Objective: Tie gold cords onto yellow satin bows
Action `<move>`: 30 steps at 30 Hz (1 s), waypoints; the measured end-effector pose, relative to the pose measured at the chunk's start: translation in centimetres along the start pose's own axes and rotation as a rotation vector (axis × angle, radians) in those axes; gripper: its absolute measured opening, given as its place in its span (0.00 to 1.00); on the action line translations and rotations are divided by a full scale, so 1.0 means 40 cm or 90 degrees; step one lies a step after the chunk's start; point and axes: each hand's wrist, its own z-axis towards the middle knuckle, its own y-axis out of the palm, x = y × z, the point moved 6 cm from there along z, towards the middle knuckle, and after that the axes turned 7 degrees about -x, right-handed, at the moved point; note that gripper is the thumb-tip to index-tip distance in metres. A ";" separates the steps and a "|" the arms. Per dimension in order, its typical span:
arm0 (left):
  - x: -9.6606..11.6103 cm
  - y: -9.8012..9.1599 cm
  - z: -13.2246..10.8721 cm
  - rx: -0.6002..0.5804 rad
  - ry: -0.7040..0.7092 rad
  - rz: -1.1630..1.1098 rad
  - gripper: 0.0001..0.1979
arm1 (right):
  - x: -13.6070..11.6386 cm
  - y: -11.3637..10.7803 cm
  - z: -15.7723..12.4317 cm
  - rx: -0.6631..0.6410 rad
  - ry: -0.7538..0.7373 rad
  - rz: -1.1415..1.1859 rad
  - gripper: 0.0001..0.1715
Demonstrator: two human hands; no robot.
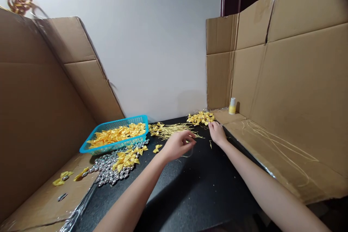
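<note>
My left hand (179, 145) hovers over the middle of the black table, fingers curled toward the thumb. A thin pale thread (187, 156) loops just below its fingertips and appears to be pinched there. At the back right, my right hand (216, 132) is closed at the near edge of a pile of yellow bows (200, 117); what lies between its fingers is hidden. Behind my left hand lie gold-coloured ties (174, 129) in a loose bundle. A single yellow bow (157, 148) rests to the left of that hand.
A blue basket (89, 151) full of yellow bows stands at the left. Silver beads (108, 177) spread before it, with more bows (126, 159) on top. Cardboard walls (299, 79) flank the table. At the right are a thread spool (232, 106) and loose cords (282, 141).
</note>
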 end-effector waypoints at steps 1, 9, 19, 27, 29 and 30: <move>0.017 0.013 -0.001 -0.048 0.014 0.001 0.10 | 0.001 -0.003 -0.005 0.009 -0.001 -0.039 0.16; -0.116 -0.204 -0.086 0.019 -0.138 0.223 0.10 | 0.001 0.043 -0.022 -0.034 -0.036 -0.243 0.18; -0.277 -0.200 -0.347 0.062 -0.225 0.342 0.11 | 0.021 0.062 -0.009 -0.039 -0.023 -0.292 0.15; -0.249 -0.127 -0.304 0.168 -0.239 0.404 0.08 | -0.100 0.049 -0.075 -0.047 -0.169 -0.261 0.14; -0.248 -0.115 -0.297 0.197 -0.251 0.419 0.07 | -0.194 0.095 -0.121 -0.106 -0.274 -0.249 0.12; -0.247 -0.111 -0.296 0.208 -0.254 0.425 0.06 | -0.242 0.128 -0.146 -0.148 -0.327 -0.249 0.11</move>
